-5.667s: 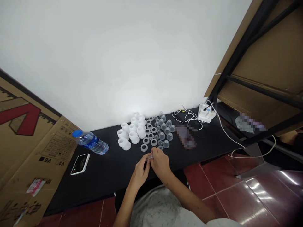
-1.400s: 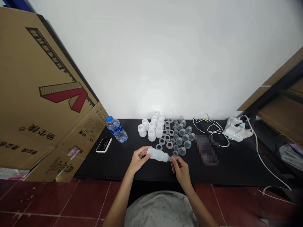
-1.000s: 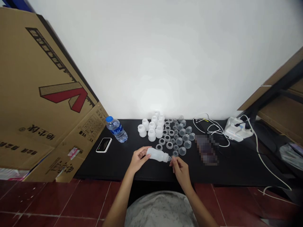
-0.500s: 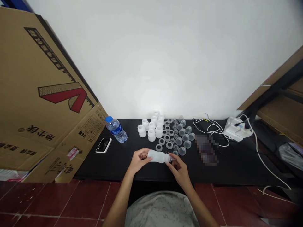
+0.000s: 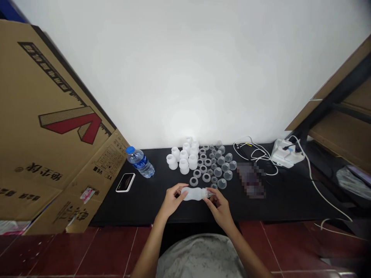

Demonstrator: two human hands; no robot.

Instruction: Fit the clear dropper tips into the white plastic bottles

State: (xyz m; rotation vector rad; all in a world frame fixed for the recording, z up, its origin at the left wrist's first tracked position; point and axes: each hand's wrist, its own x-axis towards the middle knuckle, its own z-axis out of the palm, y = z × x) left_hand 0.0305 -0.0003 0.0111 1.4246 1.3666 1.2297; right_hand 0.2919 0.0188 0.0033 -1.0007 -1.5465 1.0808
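A white baby bottle (image 5: 193, 194) lies sideways between my hands, low over the table's front. My left hand (image 5: 173, 199) is closed around its base end. At the other end, my right hand (image 5: 218, 204) closes on the collar and clear nipple (image 5: 209, 195), partly covered by the fingers. Beyond the bottle stand several white bottles (image 5: 183, 166) in a cluster. To their right lie loose collar rings (image 5: 193, 181), small clear nipples (image 5: 214, 180) and clear domed caps (image 5: 222, 183), several of each.
A water bottle (image 5: 141, 162) and a phone (image 5: 125, 182) are on the left of the black table (image 5: 139, 206). Right of the caps lies a blurred dark object (image 5: 251, 180), with a white power strip (image 5: 286, 153) and cables behind. A large cardboard box (image 5: 58, 154) borders the left.
The camera view has shifted slightly. My hands keep hold of the baby bottle in nearly the same place, with its collar end still at my right fingers.
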